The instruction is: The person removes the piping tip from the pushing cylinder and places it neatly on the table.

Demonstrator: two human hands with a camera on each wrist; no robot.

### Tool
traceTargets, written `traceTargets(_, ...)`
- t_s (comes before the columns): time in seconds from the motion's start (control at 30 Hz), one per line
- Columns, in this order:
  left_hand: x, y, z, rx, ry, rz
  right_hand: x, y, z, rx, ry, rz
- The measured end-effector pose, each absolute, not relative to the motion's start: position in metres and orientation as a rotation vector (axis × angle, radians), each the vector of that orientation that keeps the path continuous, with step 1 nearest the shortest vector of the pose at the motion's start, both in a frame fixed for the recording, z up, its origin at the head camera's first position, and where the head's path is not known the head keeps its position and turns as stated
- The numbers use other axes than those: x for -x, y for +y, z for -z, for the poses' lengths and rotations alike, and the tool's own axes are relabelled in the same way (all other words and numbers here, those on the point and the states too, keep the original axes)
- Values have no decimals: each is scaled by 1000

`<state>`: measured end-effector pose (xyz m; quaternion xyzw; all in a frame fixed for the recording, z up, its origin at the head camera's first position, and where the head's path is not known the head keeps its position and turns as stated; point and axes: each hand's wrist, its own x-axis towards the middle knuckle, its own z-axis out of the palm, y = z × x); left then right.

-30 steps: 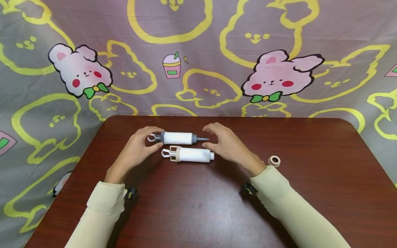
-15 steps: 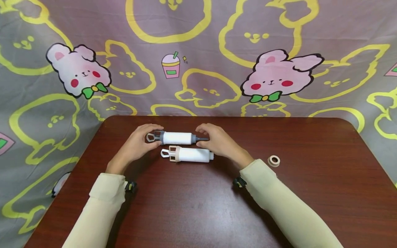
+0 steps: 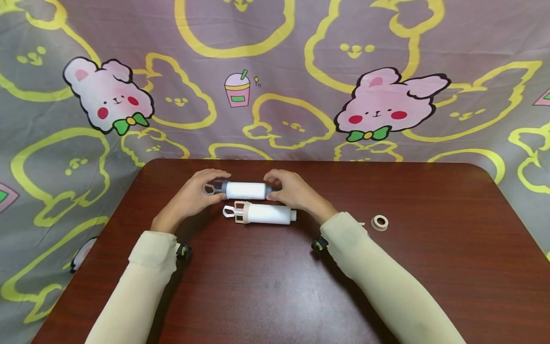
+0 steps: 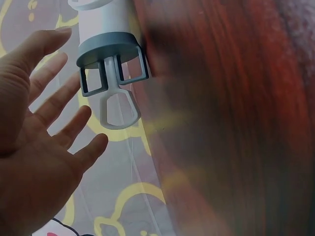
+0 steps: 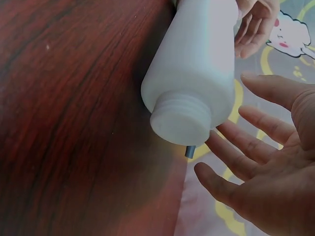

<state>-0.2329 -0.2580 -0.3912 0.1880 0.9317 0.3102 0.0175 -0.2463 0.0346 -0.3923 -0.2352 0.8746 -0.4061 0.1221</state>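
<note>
Two white plunger syringes lie side by side on the brown table [image 3: 266, 277]. The farther, grey-collared syringe [image 3: 246, 191] lies between my hands. Around its collar end is my left hand [image 3: 194, 191], thumb and forefinger on either side; in the left wrist view its fingers are spread beside the grey collar [image 4: 109, 48] and ring handle [image 4: 134, 115]. At the nozzle end my right hand [image 3: 294, 190] has its fingers loosely extended, hiding most of the nozzle. The nearer, beige-collared syringe [image 3: 269, 214] has a threaded neck [image 5: 181, 118] without a nozzle, and no hand holds it.
A small beige ring-shaped piece [image 3: 380, 222] lies on the table right of my right forearm, with another small pale piece [image 3: 362, 223] partly behind the sleeve. A patterned curtain [image 3: 292, 71] hangs behind the table's far edge.
My right hand has moved left along the grey nozzle to the syringe's front end, now covering most of the nozzle. My left hand has shifted only slightly, away from me; both syringes have stayed almost in place.
</note>
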Motion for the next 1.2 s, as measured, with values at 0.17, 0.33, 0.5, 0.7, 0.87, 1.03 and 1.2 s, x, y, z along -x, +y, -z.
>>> traceTargets(0.17,237,-256,393,-554,2861,-933,253,33,396,678,2530,1174)
traceTargets(0.33,241,-255,393,-578,2844,-921,257,31,397,649,2501,1166)
traceTargets(0.5,244,-254,393,-598,2789,-919,260,29,401,642,2505,1130)
traceTargets(0.7,247,-253,396,-578,2765,-919,260,26,403,622,2495,1125)
traceTargets(0.87,249,-252,398,-564,2767,-910,260,22,402,608,2476,1118)
traceTargets(1.03,250,-250,400,-557,2770,-906,260,20,403,619,2482,1105)
traceTargets(1.2,251,-248,402,-550,2773,-875,260,20,405,617,2493,1110)
